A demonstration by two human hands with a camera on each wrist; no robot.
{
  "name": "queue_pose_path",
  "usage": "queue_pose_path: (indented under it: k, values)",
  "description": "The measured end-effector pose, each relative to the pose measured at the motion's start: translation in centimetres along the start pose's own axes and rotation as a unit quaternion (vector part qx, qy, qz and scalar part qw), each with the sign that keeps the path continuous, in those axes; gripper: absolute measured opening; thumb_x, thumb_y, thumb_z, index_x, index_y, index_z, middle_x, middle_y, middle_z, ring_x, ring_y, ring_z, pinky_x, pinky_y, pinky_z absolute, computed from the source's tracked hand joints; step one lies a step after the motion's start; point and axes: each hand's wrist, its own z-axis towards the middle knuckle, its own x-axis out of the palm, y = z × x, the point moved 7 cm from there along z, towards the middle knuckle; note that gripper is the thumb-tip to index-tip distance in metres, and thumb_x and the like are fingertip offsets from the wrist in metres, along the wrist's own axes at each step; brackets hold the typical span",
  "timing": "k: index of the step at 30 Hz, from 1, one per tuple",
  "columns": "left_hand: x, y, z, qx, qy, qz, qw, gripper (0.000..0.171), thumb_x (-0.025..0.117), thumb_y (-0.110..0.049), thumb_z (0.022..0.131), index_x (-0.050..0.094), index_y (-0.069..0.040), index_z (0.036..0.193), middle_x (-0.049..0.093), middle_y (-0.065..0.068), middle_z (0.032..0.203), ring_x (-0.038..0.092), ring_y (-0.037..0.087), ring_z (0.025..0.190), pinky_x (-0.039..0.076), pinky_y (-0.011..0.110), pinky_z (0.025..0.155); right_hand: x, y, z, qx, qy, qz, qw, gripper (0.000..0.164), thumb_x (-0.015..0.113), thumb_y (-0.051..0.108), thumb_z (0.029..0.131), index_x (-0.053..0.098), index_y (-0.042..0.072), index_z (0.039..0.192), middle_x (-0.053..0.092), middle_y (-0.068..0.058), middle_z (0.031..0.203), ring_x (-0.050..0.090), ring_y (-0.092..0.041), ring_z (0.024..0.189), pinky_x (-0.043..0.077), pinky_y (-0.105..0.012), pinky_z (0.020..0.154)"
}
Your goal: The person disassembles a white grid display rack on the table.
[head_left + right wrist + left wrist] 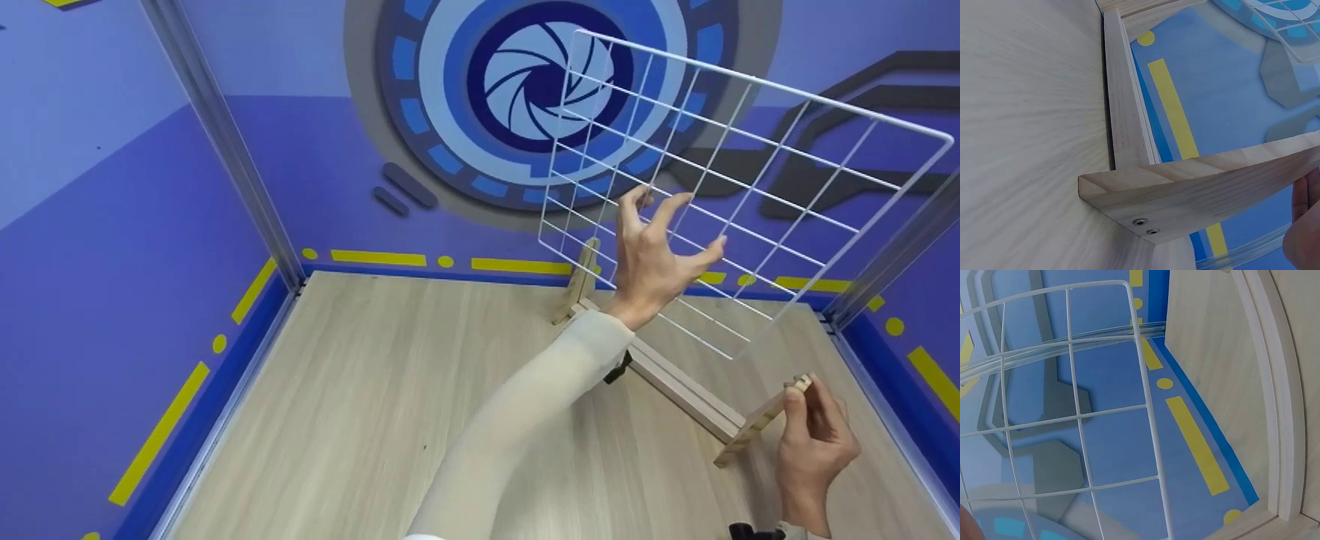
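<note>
A white, square-meshed rectangular wire grid (757, 187) is held tilted by the left hand (649, 259), fingers spread and bent, above a pale wooden stand (686, 388), pinched by the right hand (819, 446) near the wood-grain bench (360, 375)'s right edge.

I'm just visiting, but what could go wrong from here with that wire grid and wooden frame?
The white wire grid appears held up only by the left hand, so it might swing or slip.

It hangs tilted, apart from the wooden crossbar, so its lower edge could miss the bar if lowered.

The right hand grips only the near end piece; a knock from the grid might shift the far end.
</note>
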Motion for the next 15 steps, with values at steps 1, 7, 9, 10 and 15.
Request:
queue_pose_path:
  k: [1,7,9,10,15]
  values:
    - [-0.1,0.2,0.0,-0.002,0.000,0.000,1.0000,0.064,0.091,-0.046,0.081,0.071,-0.016,0.134,0.045,0.014,0.148,0.048,0.022,0.137,0.041,0.020,0.113,0.0,0.0,0.0,0.000,-0.001,-0.005,1.000,0.035,0.071,-0.011,0.095,0.069,-0.013,0.130,0.072,0.004,0.107,0.075,-0.004,0.102,0.055,-0.013,0.093]
    - [-1.2,1.3,-0.2,-0.009,-0.007,-0.007,0.9999,0.063,0.092,-0.044,0.081,0.071,-0.015,0.133,0.045,0.015,0.148,0.049,0.024,0.136,0.045,0.022,0.111,0.3,0.1,-0.1,0.001,0.004,0.063,0.998,0.036,0.069,-0.014,0.094,0.066,-0.018,0.130,0.073,0.000,0.107,0.075,-0.006,0.100,0.056,-0.013,0.091]
    - [-1.7,1.8,-0.2,-0.008,-0.010,-0.003,0.9999,0.063,0.092,-0.044,0.081,0.071,-0.015,0.133,0.045,0.015,0.148,0.050,0.026,0.135,0.046,0.023,0.111,0.5,0.2,-0.1,-0.003,0.006,0.098,0.995,0.036,0.068,-0.016,0.093,0.064,-0.021,0.129,0.072,-0.003,0.106,0.076,-0.008,0.098,0.057,-0.014,0.089]
    - [-1.9,2.1,-0.2,-0.009,-0.011,-0.001,0.9999,0.063,0.092,-0.044,0.081,0.071,-0.015,0.133,0.045,0.015,0.148,0.051,0.026,0.135,0.046,0.023,0.110,0.6,0.3,-0.1,-0.006,0.008,0.120,0.993,0.036,0.068,-0.018,0.092,0.064,-0.022,0.128,0.072,-0.005,0.105,0.076,-0.009,0.097,0.057,-0.014,0.088]
    - [-2.9,3.3,-0.1,-0.024,-0.009,-0.009,0.9996,0.062,0.091,-0.042,0.082,0.070,-0.016,0.134,0.044,0.015,0.150,0.050,0.029,0.137,0.048,0.026,0.112,0.5,0.3,0.1,-0.009,0.005,0.167,0.986,0.036,0.068,-0.020,0.091,0.063,-0.025,0.126,0.071,-0.010,0.104,0.077,-0.012,0.095,0.058,-0.015,0.087]
